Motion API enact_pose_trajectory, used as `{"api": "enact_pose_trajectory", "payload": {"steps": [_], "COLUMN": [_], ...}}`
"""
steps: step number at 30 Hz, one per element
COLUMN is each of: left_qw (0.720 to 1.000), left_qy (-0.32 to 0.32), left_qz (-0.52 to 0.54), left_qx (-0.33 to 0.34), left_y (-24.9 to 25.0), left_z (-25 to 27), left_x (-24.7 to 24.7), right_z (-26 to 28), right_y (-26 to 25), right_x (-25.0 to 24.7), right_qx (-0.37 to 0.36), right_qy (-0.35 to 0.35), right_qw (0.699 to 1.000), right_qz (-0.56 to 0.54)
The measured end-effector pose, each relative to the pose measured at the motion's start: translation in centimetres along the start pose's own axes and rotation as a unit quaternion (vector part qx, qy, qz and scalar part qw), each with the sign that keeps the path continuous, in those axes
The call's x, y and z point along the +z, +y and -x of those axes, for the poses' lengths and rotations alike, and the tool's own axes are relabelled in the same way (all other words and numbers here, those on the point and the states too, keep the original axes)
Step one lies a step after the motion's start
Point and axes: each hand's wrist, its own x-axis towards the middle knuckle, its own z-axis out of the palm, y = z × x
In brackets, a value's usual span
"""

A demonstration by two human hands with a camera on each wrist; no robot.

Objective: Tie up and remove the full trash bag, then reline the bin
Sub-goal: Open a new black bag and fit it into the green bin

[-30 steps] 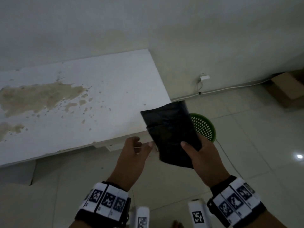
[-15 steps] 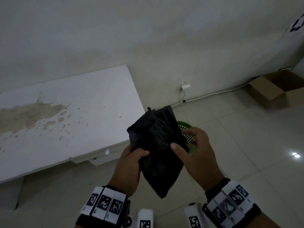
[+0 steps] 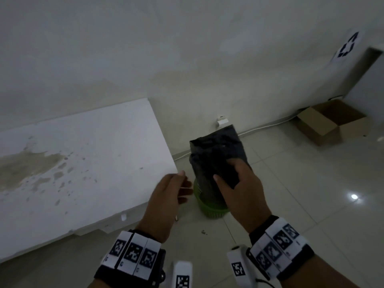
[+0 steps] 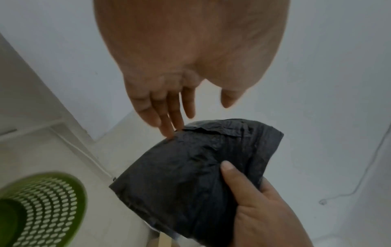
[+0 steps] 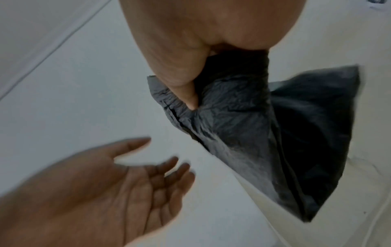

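A folded black trash bag (image 3: 216, 154) (image 4: 198, 170) (image 5: 253, 133) is held up in the air, above a green perforated bin (image 3: 209, 208) (image 4: 38, 208) standing on the tiled floor. My right hand (image 3: 234, 183) (image 4: 249, 193) (image 5: 190, 80) grips the bag, thumb on the near face and fingers behind. My left hand (image 3: 182, 186) (image 4: 169, 113) (image 5: 135, 175) hovers just left of the bag with straight fingers and holds nothing. In the left wrist view its fingertips almost reach the bag's top edge.
A stained white table (image 3: 79, 167) fills the left, its corner close to my left hand. An open cardboard box (image 3: 334, 121) sits against the wall at right. A white cable (image 3: 261, 128) and plug run along the wall base.
My left hand has let go of the bag and opened beside it. The right hand lifted the bag further forward, above the bin. The view shifted right.
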Motion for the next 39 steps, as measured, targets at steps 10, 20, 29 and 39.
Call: {"api": "enact_pose_trajectory", "payload": {"steps": [10,20,29,39], "left_qw": [0.995,0.985,0.881,0.969], "left_qy": [-0.058,-0.078,0.193,0.136], "left_qz": [0.077,0.150,-0.315,-0.098], "left_qx": [0.028,0.020,0.297,0.183], "left_y": [1.7,4.3,3.7,5.1], "left_z": [-2.1,-5.5,-8.5,-10.8], "left_x": [4.3,13.0,20.5,20.7], "right_z": [-2.3,-10.4,-16.7,-19.6], "right_y": [1.6,6.7,11.5,13.2], "right_x": [-1.2,-7.5,-10.9,-11.7], "right_qx": [-0.073,0.056,0.013,-0.006], "right_qy": [-0.114,-0.204,-0.144,-0.164], "right_qw": [0.987,0.964,0.985,0.985], "right_qz": [-0.083,-0.161,-0.096,-0.057]}}
